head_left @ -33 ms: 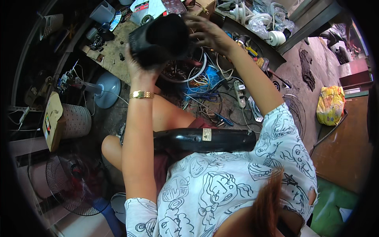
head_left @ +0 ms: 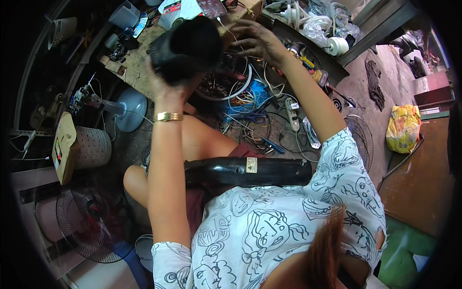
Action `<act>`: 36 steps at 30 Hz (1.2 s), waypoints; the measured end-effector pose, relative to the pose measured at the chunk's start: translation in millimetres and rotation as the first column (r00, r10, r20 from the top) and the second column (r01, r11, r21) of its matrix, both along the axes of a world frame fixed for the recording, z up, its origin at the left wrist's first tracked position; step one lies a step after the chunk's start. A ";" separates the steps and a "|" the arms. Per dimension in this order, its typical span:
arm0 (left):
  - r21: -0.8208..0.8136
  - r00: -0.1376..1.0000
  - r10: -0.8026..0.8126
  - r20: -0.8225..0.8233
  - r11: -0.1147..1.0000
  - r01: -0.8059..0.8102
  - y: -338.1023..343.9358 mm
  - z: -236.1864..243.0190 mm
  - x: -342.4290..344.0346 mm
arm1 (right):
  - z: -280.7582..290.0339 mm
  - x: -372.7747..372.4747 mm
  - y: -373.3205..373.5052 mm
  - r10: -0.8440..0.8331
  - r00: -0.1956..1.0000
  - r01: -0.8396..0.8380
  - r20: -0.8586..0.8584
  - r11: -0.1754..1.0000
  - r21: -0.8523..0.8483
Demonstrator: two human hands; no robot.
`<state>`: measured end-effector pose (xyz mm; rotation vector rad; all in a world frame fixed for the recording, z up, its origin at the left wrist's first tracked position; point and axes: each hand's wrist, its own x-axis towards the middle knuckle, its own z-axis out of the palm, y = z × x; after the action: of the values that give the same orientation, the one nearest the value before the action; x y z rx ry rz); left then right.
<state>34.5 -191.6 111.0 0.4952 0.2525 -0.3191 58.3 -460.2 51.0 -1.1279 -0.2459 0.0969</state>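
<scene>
A hollow black part (head_left: 161, 50), apparently plastic, with a wide dark opening, is raised above the work area. My left hand (head_left: 163, 84) grips it from the near left side, and the part hides most of the fingers. To its right my right hand (head_left: 260, 43) is open, with fingers spread and apart from the part. Across my lap lies a long black plastic housing (head_left: 211, 169) with a small pale label. Below the raised part stands a round tub (head_left: 248, 79) filled with dark small pieces.
Blue wire bundles (head_left: 250, 98), a power strip (head_left: 292, 114) and loose cables lie on the floor ahead. A wooden board (head_left: 142, 72) is at the far left. Fans (head_left: 91, 224), a perforated basket (head_left: 94, 148) and a yellow bag (head_left: 403, 129) stand around me.
My left hand has shifted slightly left with the black part. The gap between it and my open right hand has widened.
</scene>
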 end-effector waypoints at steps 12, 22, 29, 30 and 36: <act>0.144 0.925 0.276 0.263 0.936 -0.320 87.5 0.3 44.7 | -193.6 -17.0 -64.9 -0.330 0.892 0.379 0.310 0.170 -0.910; 0.195 0.876 0.482 0.004 0.859 -0.473 87.8 9.0 11.1 | -214.8 54.4 -25.6 -0.180 0.901 0.314 0.394 -0.353 -0.881; -0.170 0.974 0.170 -0.148 0.966 -0.194 63.3 -3.4 8.4 | -236.3 77.5 -95.7 0.085 0.943 0.325 0.321 -0.440 -0.837; -0.167 0.971 0.188 -0.148 0.963 -0.212 64.5 -11.5 5.7 | -227.6 74.5 -91.6 0.066 0.915 0.398 0.399 -0.318 -0.860; 0.036 0.959 0.261 -0.108 0.965 -0.259 42.1 -38.4 11.7 | -75.7 33.4 -65.9 -0.652 0.738 0.650 0.173 0.616 -0.445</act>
<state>46.3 -149.5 72.7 0.4600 0.4263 -0.0869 91.8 -526.1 -24.7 -1.6600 0.2332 -0.5290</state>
